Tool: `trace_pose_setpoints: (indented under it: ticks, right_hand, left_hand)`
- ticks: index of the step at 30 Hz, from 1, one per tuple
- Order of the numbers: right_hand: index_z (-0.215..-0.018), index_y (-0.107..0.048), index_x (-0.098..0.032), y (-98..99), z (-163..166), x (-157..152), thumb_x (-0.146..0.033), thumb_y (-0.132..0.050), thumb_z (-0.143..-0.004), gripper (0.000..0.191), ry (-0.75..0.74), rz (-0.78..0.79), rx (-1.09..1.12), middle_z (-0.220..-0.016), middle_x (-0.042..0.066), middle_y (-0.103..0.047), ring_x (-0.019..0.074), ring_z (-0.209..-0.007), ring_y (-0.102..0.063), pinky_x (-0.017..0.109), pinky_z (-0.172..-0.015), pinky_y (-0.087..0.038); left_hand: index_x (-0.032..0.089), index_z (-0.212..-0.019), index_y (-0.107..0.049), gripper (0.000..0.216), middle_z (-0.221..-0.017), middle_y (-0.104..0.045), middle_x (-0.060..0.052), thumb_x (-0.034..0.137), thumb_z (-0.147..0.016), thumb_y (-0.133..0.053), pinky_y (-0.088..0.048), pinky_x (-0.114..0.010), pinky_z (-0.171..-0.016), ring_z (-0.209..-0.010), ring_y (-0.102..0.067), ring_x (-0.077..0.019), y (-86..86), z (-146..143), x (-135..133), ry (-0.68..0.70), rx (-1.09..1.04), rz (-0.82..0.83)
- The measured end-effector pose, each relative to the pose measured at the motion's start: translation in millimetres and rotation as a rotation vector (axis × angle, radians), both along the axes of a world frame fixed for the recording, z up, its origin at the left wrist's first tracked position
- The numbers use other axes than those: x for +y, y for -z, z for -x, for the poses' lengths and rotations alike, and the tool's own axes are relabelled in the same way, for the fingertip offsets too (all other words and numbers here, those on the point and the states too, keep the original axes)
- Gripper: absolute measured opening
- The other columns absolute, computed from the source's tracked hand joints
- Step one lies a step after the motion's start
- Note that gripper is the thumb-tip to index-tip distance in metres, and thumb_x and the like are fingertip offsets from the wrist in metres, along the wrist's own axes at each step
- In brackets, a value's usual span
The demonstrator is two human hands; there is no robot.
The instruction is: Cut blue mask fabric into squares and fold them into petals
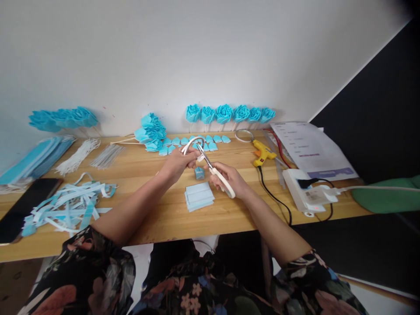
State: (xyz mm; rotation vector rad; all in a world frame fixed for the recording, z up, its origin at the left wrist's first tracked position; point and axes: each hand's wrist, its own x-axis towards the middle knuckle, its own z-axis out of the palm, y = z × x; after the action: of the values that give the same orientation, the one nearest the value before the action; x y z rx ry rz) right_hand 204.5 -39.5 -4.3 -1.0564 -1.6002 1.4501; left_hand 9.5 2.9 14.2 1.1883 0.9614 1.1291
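Note:
My right hand (pixel 229 178) is closed around white-handled scissors (pixel 224 181), their blades pointing up and left. In front of it, my left hand (pixel 180 162) pinches a thin white strip (pixel 189 142) that curves up in a loop. The scissor blades meet the strip beside my left fingertips; whether they cut into it I cannot tell. Below the hands lie a small folded blue piece (pixel 199 173) and a stack of pale blue rectangles (pixel 199 196). Behind them, small blue petal-shaped pieces (pixel 217 138) lie in rows, partly hidden by my left hand.
Blue fabric roses (pixel 224 113) on sticks line the wall. To the left are cut strips (pixel 70 205), a phone (pixel 29 205), blue masks (pixel 39 157), white cords (pixel 77 156) and thin wires (pixel 106 156). A yellow glue gun (pixel 263 153), power strip (pixel 300 192) and printed sheet (pixel 311 148) lie right.

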Motion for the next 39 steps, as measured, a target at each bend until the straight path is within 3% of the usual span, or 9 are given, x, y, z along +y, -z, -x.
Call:
trace_pose_setpoints:
  ticks: [10, 15, 21, 26, 29, 39]
  right_hand:
    - [-0.115, -0.066, -0.018, 0.1, -2, 0, -0.045, -0.072, -0.078, 0.046, 0.0, -0.012, -0.025, -0.066, -0.005, -0.053, 0.0071, -0.051, -0.046, 0.021, -0.047, -0.04]
    - [-0.115, -0.065, -0.017, -3.0, -7, 3, -0.049, -0.077, -0.073, 0.055, -0.009, 0.014, 0.072, -0.07, -0.003, -0.056, 0.0075, -0.052, -0.048, 0.021, -0.047, -0.039]
    - [-0.121, -0.061, -0.015, -2.0, -20, 2, -0.067, -0.062, -0.083, 0.064, -0.206, 0.065, 0.36, -0.075, 0.002, -0.06, 0.0113, -0.053, -0.052, 0.025, -0.046, -0.04]
    - [-0.12, -0.062, -0.014, 4.3, -22, 3, -0.066, -0.061, -0.084, 0.063, -0.37, 0.136, 0.363, -0.073, 0.001, -0.061, 0.0106, -0.051, -0.052, 0.023, -0.044, -0.039]
    - [-0.119, -0.062, -0.014, 7.9, -22, 5, -0.065, -0.061, -0.085, 0.061, -0.394, 0.158, 0.374, -0.074, 0.002, -0.062, 0.0103, -0.051, -0.053, 0.022, -0.043, -0.04]
    - [-0.117, -0.062, -0.014, 9.1, -20, 6, -0.07, -0.062, -0.082, 0.066, -0.352, 0.228, 0.441, -0.07, 0.0, -0.061, 0.0103, -0.048, -0.051, 0.023, -0.042, -0.04]
  left_hand:
    - [0.016, -0.072, -0.061, 0.022, -0.046, -0.051, 0.004, 0.031, -0.073, -0.077, -0.034, -0.025, -0.051, -0.044, -0.043, -0.0082, 0.6, 3, 2, 0.018, 0.058, -0.009]
    - [0.016, -0.083, -0.06, 0.031, -0.05, -0.054, 0.005, 0.036, -0.072, -0.081, -0.034, -0.023, -0.05, -0.047, -0.046, -0.0082, 0.2, 5, 5, 0.026, 0.065, -0.029]
    - [0.016, -0.095, -0.065, 0.037, -0.061, -0.057, 0.005, 0.037, -0.07, -0.083, -0.039, -0.022, -0.055, -0.053, -0.048, -0.0076, 2.3, 10, 13, 0.117, -0.011, -0.066]
    - [0.017, -0.108, -0.068, 0.042, -0.082, -0.065, -0.001, 0.038, -0.074, -0.08, -0.044, -0.023, -0.064, -0.068, -0.056, -0.0104, 1.7, 10, 10, 0.216, -0.079, -0.085]
    - [0.017, -0.116, -0.069, 0.047, -0.082, -0.065, -0.002, 0.038, -0.075, -0.079, -0.043, -0.024, -0.067, -0.07, -0.055, -0.0108, 1.7, 11, 9, 0.231, -0.096, -0.086]
    - [0.017, -0.096, -0.078, 0.035, -0.078, -0.066, -0.003, 0.039, -0.069, -0.084, -0.043, -0.025, -0.068, -0.07, -0.053, -0.012, -4.7, 6, 2, 0.247, -0.101, -0.103]
